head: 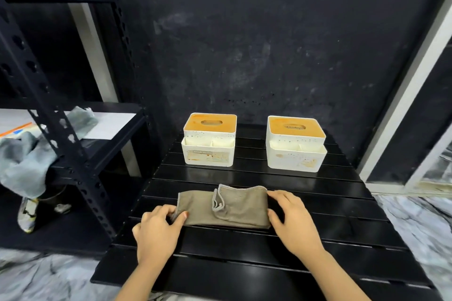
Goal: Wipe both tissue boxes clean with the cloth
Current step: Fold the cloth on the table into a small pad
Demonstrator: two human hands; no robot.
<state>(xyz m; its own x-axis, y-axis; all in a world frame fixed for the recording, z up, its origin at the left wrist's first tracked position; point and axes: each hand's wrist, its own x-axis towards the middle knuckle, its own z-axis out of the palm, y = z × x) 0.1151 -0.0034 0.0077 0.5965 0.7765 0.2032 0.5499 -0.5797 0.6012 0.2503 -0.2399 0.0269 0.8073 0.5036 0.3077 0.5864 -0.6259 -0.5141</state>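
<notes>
Forearms: cut off by the bottom edge.
Left hand fingertips: tucked under the cloth.
Shelf rack: cropped at left.

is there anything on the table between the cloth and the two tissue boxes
Nothing visible: only bare black table lies between the cloth and the left tissue box and right tissue box.
</notes>
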